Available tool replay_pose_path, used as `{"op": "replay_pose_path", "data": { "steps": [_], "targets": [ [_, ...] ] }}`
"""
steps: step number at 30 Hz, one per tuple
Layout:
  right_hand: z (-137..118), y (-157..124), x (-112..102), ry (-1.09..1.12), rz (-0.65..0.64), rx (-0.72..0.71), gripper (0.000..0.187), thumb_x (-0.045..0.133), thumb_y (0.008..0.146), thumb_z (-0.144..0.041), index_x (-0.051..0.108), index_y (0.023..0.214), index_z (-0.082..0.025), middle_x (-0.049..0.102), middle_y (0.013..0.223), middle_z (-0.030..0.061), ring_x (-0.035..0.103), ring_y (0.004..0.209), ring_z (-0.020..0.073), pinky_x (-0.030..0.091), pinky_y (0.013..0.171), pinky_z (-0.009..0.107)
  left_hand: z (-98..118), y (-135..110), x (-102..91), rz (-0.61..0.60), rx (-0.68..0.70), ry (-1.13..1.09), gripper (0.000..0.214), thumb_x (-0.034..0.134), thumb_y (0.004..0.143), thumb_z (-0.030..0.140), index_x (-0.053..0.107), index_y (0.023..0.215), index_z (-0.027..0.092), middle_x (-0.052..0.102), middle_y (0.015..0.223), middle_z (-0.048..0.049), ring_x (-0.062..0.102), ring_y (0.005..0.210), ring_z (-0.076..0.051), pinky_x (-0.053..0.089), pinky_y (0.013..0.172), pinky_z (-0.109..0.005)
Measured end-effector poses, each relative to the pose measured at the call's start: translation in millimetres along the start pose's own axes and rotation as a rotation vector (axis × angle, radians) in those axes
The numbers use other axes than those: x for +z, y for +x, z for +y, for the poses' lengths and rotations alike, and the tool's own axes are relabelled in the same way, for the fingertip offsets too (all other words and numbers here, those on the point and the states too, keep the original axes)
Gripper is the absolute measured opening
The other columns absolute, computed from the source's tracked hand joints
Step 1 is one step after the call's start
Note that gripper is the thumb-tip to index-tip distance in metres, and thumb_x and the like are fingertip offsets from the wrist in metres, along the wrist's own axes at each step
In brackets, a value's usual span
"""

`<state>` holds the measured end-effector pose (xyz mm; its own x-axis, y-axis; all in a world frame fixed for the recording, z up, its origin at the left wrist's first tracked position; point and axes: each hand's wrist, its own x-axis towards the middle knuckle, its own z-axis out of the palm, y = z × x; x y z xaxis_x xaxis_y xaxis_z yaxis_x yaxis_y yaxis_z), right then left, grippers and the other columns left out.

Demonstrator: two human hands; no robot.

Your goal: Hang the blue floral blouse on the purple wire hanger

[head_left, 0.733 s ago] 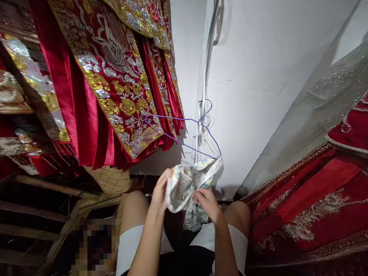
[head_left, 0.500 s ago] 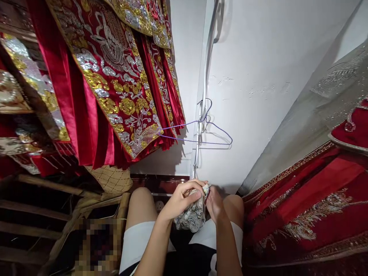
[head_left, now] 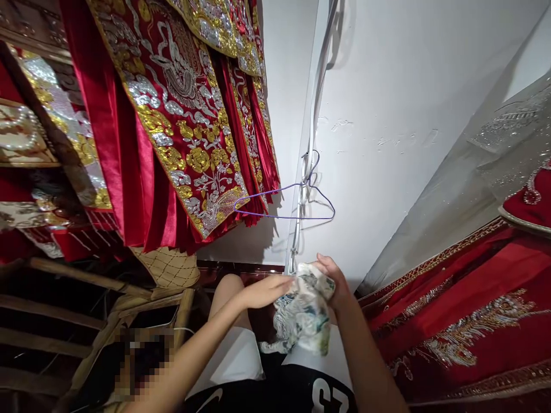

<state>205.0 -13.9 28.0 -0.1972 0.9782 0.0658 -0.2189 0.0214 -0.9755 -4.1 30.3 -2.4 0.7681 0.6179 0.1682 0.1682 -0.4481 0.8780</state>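
- And here we are with the purple hanger [head_left: 316, 218] as our landmark: it hangs bare before the pale strip [head_left: 321, 74] along the wall [head_left: 387, 74], with no cloth on it.
- The patterned cloth [head_left: 307, 310], white with green touches, is directly below the hanger and apart from it, up in front of the lap, blurred along its lower folds.
- Our left hand [head_left: 269, 291] comes in below the hanger, fingers fairly straight, tips at the cloth's upper edge; whether they pinch it, we cannot tell.
- Our right hand [head_left: 338, 281] is below the hanger's right end, cupped at the cloth's other side; some fingers are hidden, so we cannot tell how firmly it grasps.
- So how far along? We'd call it midway: hanger and cloth are separate, which looks done, but the cloth is bunched, neither spread smooth nor set down, so its handling looks unfinished.
- Now the edges! Left of the hanger, the embroidered red garment [head_left: 198, 137] crowds in, its lower corner overlapping the hanger's left end in our view; contact, we can't tell.
- Well below and left of the hanger, the wooden frame [head_left: 116, 310] limits our left elbow's swing.
- Well below and right, the beaded red fabric [head_left: 465, 298] slants in close to our right forearm.
- The easiest room, we judge, lies between hanger and lap, and out to the hanger's right before the bare wall.
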Motion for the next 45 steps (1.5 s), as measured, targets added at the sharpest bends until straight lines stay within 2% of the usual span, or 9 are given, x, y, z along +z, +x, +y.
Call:
{"op": "replay_pose_path", "data": {
  "steps": [4,8,11,14,21,28,36,42,45],
  "targets": [
    [-30.7,10.3,-41.1,-0.247,-0.125,0.079,0.018,0.066,0.068,-0.035,0.061,0.060,-0.019,0.055,0.055,-0.0014,0.045,0.051,0.0131,0.033,0.048,0.025,0.4,-28.6,-41.2,0.032,-0.160,0.349,0.057,0.038,0.098,0.063,0.058,0.071,0.017,0.059,0.068,-0.0013,0.051,0.064,-0.017,0.036,0.062,-0.028],
    [-51.7,59.5,-61.6,-0.615,0.098,-0.278,0.011,0.061,0.069,-0.027,0.066,0.065,-0.019,0.066,0.068,0.0022,0.058,0.068,0.0191,0.044,0.062,0.028,27.2,-42.1,-84.8,0.095,-0.370,0.752,0.058,0.038,0.095,0.063,0.062,0.067,0.018,0.063,0.067,-0.0064,0.056,0.062,-0.021,0.034,0.061,-0.030],
    [-48.9,107.4,-62.4,-0.642,0.270,-0.440,0.035,0.060,0.074,-0.028,0.075,0.105,-0.020,0.074,0.115,0.0084,0.064,0.112,0.0285,0.048,0.097,0.039,45.3,-36.0,-96.1,0.058,-0.548,0.980,0.060,0.035,0.094,0.062,0.067,0.069,0.018,0.071,0.077,-0.0152,0.065,0.071,-0.029,0.040,0.064,-0.034],
    [-34.4,136.7,-63.0,-0.672,0.214,-0.361,0.049,0.060,0.076,-0.030,0.070,0.124,-0.021,0.066,0.137,0.0104,0.056,0.131,0.0301,0.040,0.113,0.046,53.0,-29.0,-99.2,-0.016,-0.646,1.054,0.053,0.041,0.090,0.058,0.074,0.082,0.017,0.074,0.092,-0.0195,0.070,0.084,-0.035,0.046,0.069,-0.037],
    [-19.5,102.3,-85.3,-0.768,0.029,-0.390,0.043,0.058,0.077,-0.021,0.075,0.116,-0.024,0.072,0.127,0.0070,0.060,0.129,0.0272,0.038,0.116,0.046,49.7,-42.2,-115.1,-0.053,-0.729,0.977,0.048,0.054,0.082,0.060,0.074,0.086,0.017,0.076,0.093,-0.0162,0.071,0.082,-0.032,0.048,0.068,-0.036],
    [-36.1,71.7,-93.5,-0.734,0.056,-0.371,0.027,0.060,0.079,-0.021,0.076,0.100,-0.018,0.076,0.109,0.0096,0.068,0.108,0.0261,0.048,0.100,0.042,60.4,-25.3,-116.9,0.200,-0.560,1.054,0.033,0.051,0.088,0.045,0.069,0.082,0.018,0.075,0.093,-0.0169,0.069,0.089,-0.032,0.050,0.078,-0.038],
    [-35.6,56.7,-85.5,-0.679,0.128,-0.416,0.016,0.062,0.080,-0.026,0.074,0.087,-0.018,0.075,0.091,0.0066,0.065,0.092,0.0238,0.048,0.087,0.035,84.8,11.9,-113.4,0.537,-0.074,0.849,0.027,0.035,0.094,0.035,0.054,0.082,0.020,0.067,0.102,-0.0130,0.061,0.099,-0.028,0.047,0.091,-0.038],
    [-26.7,52.5,-51.9,-0.683,0.028,-0.384,0.019,0.060,0.085,-0.032,0.072,0.090,-0.018,0.073,0.092,0.0054,0.064,0.091,0.0228,0.047,0.081,0.031,97.2,46.8,-129.2,0.566,0.056,0.593,0.026,0.045,0.092,0.040,0.057,0.097,0.017,0.067,0.095,-0.0061,0.060,0.088,-0.022,0.047,0.084,-0.032],
    [-35.2,48.2,-53.7,-0.722,0.118,-0.410,0.023,0.059,0.085,-0.033,0.071,0.098,-0.019,0.073,0.099,0.0071,0.064,0.092,0.0238,0.047,0.078,0.031,95.1,58.6,-142.4,0.445,0.082,0.577,0.030,0.049,0.090,0.040,0.064,0.101,0.016,0.069,0.097,-0.0067,0.061,0.089,-0.021,0.048,0.085,-0.033]
  ]
}}
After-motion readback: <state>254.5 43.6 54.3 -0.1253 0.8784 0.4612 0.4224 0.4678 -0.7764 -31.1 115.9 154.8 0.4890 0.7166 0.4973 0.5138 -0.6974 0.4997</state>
